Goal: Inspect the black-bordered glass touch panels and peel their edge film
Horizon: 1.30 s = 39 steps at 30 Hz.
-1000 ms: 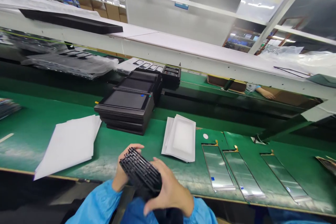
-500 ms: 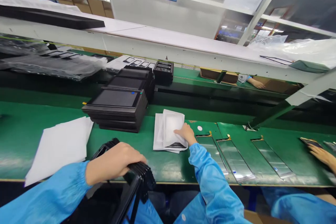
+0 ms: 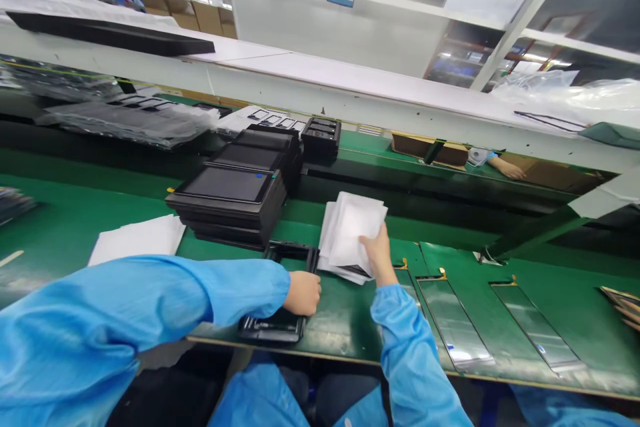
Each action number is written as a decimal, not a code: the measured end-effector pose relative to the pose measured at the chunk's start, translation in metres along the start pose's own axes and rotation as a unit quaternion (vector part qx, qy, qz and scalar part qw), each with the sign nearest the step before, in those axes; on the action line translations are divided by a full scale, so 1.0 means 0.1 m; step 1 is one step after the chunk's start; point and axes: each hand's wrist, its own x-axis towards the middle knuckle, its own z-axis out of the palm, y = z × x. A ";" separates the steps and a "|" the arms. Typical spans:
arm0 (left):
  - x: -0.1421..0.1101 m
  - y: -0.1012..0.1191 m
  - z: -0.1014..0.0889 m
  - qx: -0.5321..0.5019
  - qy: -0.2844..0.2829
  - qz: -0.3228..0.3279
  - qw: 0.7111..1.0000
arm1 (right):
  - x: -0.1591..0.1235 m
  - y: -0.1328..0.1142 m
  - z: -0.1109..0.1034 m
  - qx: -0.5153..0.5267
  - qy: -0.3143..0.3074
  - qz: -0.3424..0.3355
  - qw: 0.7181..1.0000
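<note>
Left hand: grip closed on the right side of the black frames, at the table's near edge. Right hand: grip holding the white sleeves, toward the table's far edge.

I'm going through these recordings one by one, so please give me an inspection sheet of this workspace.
Surface: glossy green tabletop.
Things in hand: black rectangular plastic frames, count unclear; stacked white flat rectangular packets, dark edge showing below.
Clutter: stacked black rectangular slabs; white flat sheets, partly hidden; three clear rectangular glass panels.
Grips: left grip curled on the frames' right side; right grip on the packets' right edge, thumb on top.
Cables: short orange ribbon tails on the panels.
Surroundings: long white shelf; another person's hand beyond.
</note>
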 end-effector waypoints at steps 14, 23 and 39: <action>-0.15 -0.61 -0.53 -0.240 0.150 -0.029 0.959 | -0.70 0.02 -0.90 0.202 0.138 0.053 0.968; 0.11 0.28 -0.62 -0.454 0.424 -0.171 0.765 | -1.53 0.10 -0.65 0.203 0.100 -0.015 0.974; 0.31 0.65 -0.65 -0.536 0.604 -0.239 0.540 | -1.69 -0.36 -0.90 0.243 0.049 -0.138 0.959</action>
